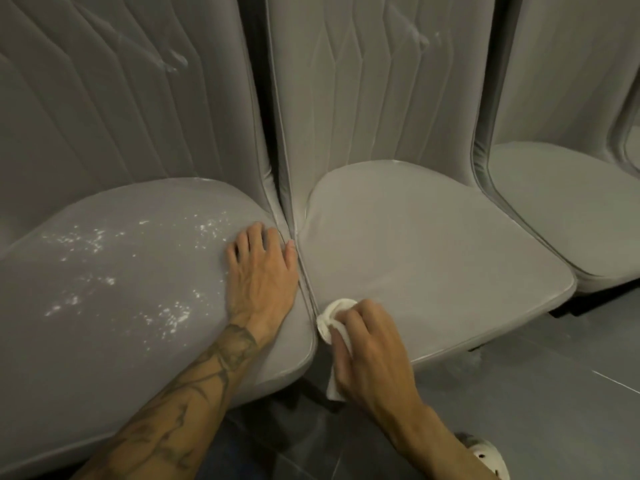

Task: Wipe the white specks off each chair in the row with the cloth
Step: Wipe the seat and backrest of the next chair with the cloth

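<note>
Tattooed left forearm and flat, relaxed left hand are rested on the speckled left chair, seemingly for support, while the cloth is gripped by the right hand and pressed to the middle chair at its front corner.

I see three grey padded chairs standing side by side. The left chair fills the lower left of the frame, and its seat is scattered with white specks. My left grip lies flat on that seat's right edge with its fingers spread and its thumb at the seam beside the middle chair. The tattooed forearm runs down to the bottom edge. At lower centre my right grip clutches the bunched white cloth and presses it onto the middle seat's front left corner; a tail of cloth hangs below the seat's edge. Pale smears mark both backrests near the top. The right chair sits at the right edge, above the grey tiled floor. A white shoe shows at bottom right.
</note>
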